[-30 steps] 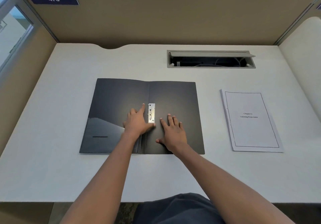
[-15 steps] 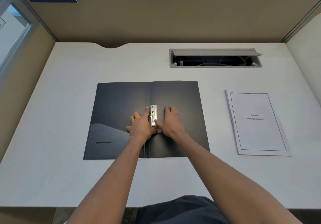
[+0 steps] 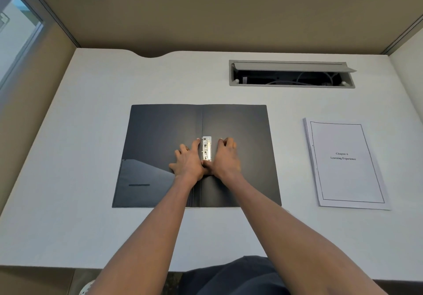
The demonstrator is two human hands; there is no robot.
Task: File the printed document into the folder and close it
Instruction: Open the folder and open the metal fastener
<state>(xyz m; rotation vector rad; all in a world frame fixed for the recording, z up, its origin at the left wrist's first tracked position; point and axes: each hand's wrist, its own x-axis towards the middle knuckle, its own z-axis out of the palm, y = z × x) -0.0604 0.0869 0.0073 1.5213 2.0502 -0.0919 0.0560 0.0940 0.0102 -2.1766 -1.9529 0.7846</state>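
Observation:
A black folder [image 3: 242, 123] lies open and flat on the desk in front of me. A silver metal clip [image 3: 206, 148] runs along its spine at mid-height. My left hand [image 3: 188, 163] rests flat on the left flap, fingers spread, thumb against the clip's lower end. My right hand [image 3: 225, 157] presses on the right flap beside the clip, fingers curled, thumb meeting the left thumb below the clip. The printed document [image 3: 345, 163], a white stapled stack with a framed title page, lies apart on the desk to the right of the folder.
The white desk [image 3: 80, 148] is boxed in by tan partition walls [image 3: 206, 15] at the back and sides. An open cable tray [image 3: 291, 75] is sunk into the desk behind the folder. A pocket [image 3: 142, 185] covers the folder's lower left flap.
My right hand slid left from the lower right flap up beside the clip, and its fingers curled. Both thumbs now meet under the clip. The camera moved closer.

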